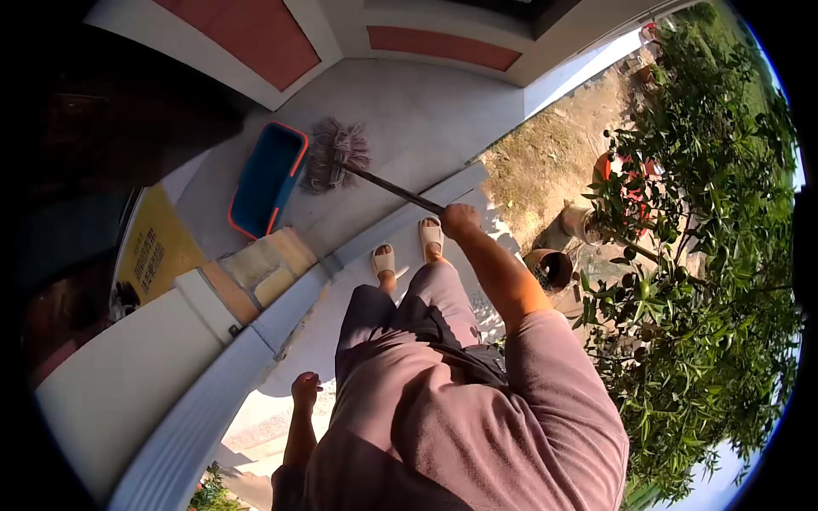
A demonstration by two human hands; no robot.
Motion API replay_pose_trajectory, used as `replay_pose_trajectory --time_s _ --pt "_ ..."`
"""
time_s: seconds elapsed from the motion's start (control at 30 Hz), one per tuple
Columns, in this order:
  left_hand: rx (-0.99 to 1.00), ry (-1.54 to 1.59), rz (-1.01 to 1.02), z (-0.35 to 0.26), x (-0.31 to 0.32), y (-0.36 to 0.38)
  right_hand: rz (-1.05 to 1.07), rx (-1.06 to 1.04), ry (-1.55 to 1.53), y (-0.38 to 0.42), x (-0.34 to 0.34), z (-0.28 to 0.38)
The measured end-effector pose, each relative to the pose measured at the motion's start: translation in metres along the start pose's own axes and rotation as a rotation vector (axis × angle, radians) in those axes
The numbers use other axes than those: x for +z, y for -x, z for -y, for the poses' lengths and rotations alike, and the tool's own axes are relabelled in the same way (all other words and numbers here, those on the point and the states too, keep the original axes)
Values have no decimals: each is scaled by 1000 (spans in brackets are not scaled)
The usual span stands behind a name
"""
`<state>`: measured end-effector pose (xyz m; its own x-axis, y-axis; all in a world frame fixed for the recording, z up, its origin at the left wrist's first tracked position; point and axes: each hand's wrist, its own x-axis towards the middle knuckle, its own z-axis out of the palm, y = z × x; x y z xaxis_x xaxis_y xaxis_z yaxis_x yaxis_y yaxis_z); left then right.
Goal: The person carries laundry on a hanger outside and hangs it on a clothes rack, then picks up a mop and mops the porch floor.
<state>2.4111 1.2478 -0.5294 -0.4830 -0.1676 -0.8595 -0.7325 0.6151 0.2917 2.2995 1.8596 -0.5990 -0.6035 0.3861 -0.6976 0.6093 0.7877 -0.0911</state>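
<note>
My right hand [461,220] is closed round the end part of a dark mop handle [396,190]. The handle slants up and left to a shaggy, greyish-pink mop head [338,153], which lies on the grey floor. Just left of the mop head stands a blue bucket [266,180] with an orange rim. Lower down, my left hand [306,388] hangs at my side, away from the mop. Its fingers are curled, and whether they hold anything is too small to tell.
A raised floor edge [409,203] runs in front of my feet. Brick-topped low wall [256,272] and a yellow sign [158,247] are at the left. Leafy branches [673,281], a rusty round pot [550,269] and a pale bucket [579,223] stand at the right.
</note>
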Motion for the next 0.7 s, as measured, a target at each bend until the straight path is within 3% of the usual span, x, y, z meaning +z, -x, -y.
replay_pose_trajectory --time_s 0.1,0.2,0.23,0.3,0.4,0.43,0.47,0.53,0.67,0.7 --pt "-136 117 -158 3 32 69 -25 -82 110 -59 -53 -18" --pt "119 -200 -51 29 66 112 43 35 136 -66 -122 -64" --pt "40 -336 -61 39 80 113 74 90 143 -67 -140 -88" --pt "-26 -319 102 67 106 97 79 153 172 -53 -172 -141" --pt "137 -289 -50 -10 127 111 55 251 266 -24 -207 -231" --pt "113 -155 -19 1 134 99 29 295 301 -17 -217 -261" --pt "59 -156 -7 -47 138 115 -21 333 347 -17 -225 -283" --pt "105 -247 -22 -38 146 105 -119 415 431 -18 -241 -327" --pt "111 -208 -54 -27 152 94 -240 354 594 -5 -312 -292" --pt "117 -210 -79 -20 152 86 -177 312 720 -13 -324 -298"
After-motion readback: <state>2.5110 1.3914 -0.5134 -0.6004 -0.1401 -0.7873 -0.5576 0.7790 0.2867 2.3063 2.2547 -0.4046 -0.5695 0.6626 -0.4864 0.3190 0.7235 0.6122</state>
